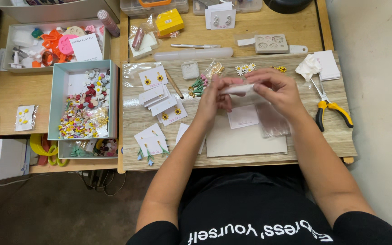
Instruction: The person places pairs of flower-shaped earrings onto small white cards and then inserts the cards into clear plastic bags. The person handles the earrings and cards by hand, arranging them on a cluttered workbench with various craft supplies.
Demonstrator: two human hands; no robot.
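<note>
**Two hands, one small clear bag — keep the pinch light and the mouth open**

Both hands meet above the middle of the tabletop [296, 136], and between them sits a small clear plastic bag [237, 89] with something pale inside or at its mouth — too blurred to say what. The left hand [215, 97] grips the bag's near end with fingers and thumb closed on it; the right hand [275, 88] pinches the far end from above, fingertips curled down onto the plastic. Neither grip is slack, and both grasp the same bag.

In my judgement the step goes best with fingertip pressure only: thin film creases and clings, so one hand should hold steady while the other works the opening or the flap.

Directly beneath the grip lies a pale blank earring card [243, 116] on a grey cardboard sheet [246, 140], with a loose stack of clear bags [273, 121] just to the right of the card. Further right of the grip, well apart, lie yellow-handled pliers [330, 106] and a crumpled tissue [308, 67]. Left of the grip, carded flower earrings [153, 78] are spread out, and beyond them an open box of small clay flowers [85, 106]. Just above the grip, daisy pieces [245, 68] rest near the board's edge — close enough that a wide elbow sweep could scatter them.
</note>
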